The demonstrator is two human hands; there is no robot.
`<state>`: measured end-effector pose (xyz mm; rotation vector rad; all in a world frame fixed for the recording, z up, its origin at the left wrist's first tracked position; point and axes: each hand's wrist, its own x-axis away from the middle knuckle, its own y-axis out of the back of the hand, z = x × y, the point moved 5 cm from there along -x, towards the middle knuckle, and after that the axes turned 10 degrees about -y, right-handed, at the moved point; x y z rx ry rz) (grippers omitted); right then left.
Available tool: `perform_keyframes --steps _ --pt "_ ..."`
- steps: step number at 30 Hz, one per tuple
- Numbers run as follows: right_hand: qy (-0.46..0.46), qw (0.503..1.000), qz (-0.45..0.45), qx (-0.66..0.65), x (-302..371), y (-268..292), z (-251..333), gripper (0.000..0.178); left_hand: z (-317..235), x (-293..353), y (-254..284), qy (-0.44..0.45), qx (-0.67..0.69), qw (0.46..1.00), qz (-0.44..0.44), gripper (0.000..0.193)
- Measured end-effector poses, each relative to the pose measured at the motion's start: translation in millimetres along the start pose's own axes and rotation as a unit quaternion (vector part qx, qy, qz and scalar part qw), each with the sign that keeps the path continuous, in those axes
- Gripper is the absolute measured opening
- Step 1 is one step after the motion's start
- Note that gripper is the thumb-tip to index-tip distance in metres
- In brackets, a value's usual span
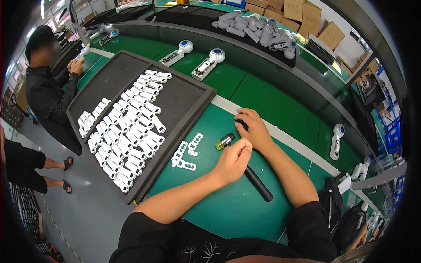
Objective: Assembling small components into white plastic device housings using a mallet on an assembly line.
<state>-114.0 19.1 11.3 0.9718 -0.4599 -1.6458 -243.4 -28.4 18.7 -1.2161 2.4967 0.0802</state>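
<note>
My left hand point(233, 161) is closed, thumb and fingers pressed together; anything between them is hidden. Under or just behind it lies a hammer, its yellow-green-tipped head point(224, 141) showing on one side and its black handle point(258, 184) on the other. I cannot tell whether the hand touches it. My right hand point(254, 130) rests farther right near the conveyor edge, fingers curled by a small dark object point(240, 125), mostly covered. Left of the hammer lie several white plastic pieces with holes point(180, 150) on the green bench top point(210, 197).
A dark foam-lined tray point(180, 98) at the left holds rows of white casings point(131, 127). Beyond runs a green conveyor point(263, 94) with white round-headed devices point(208, 65). Grey-white parts point(258, 28) pile on a shelf. A co-worker point(50, 87) stands at left.
</note>
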Motion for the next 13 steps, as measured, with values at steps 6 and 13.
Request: perform_keyframes --steps 6,13 --pt "0.002 1.0 0.0 0.001 0.1 0.6 -1.4 0.018 -1.9 -0.1 0.3 0.007 -0.01 1.0 -0.001 0.019" --pt "-0.002 1.0 0.01 0.007 0.2 -2.5 -4.3 0.019 0.8 -2.3 0.7 -0.004 -0.026 0.999 -0.017 0.025"
